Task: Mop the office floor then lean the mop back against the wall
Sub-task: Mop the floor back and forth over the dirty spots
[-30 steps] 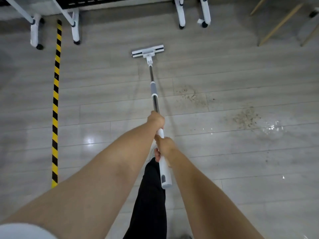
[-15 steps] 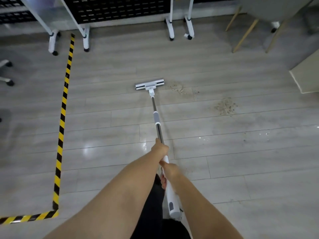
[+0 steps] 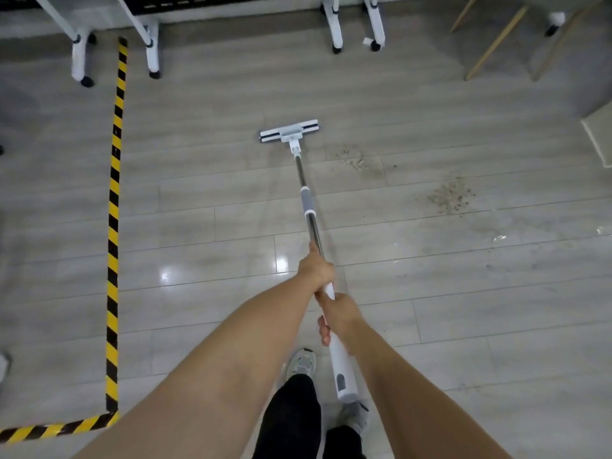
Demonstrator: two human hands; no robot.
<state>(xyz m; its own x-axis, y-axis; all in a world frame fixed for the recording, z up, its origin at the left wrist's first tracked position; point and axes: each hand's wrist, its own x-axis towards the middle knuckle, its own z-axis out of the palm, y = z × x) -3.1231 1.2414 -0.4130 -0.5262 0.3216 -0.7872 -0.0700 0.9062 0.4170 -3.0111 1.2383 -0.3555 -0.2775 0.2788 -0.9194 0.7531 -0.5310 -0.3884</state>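
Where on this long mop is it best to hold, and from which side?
Take the long white and steel mop by its thick white upper handle, from above, as the left hand and right hand do: the pole slants up from its flat head.

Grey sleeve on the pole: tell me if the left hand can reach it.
Probably yes: the left hand grips the pole short of the grey sleeve, with only bare metal between them.

No legible writing anywhere
Yellow-and-black striped hazard tape [image 3: 114, 207] on the floor [image 3: 198, 200] is the only marking, without letters; the mop [image 3: 306, 200] shows a grey patch on its white handle, no brand readable
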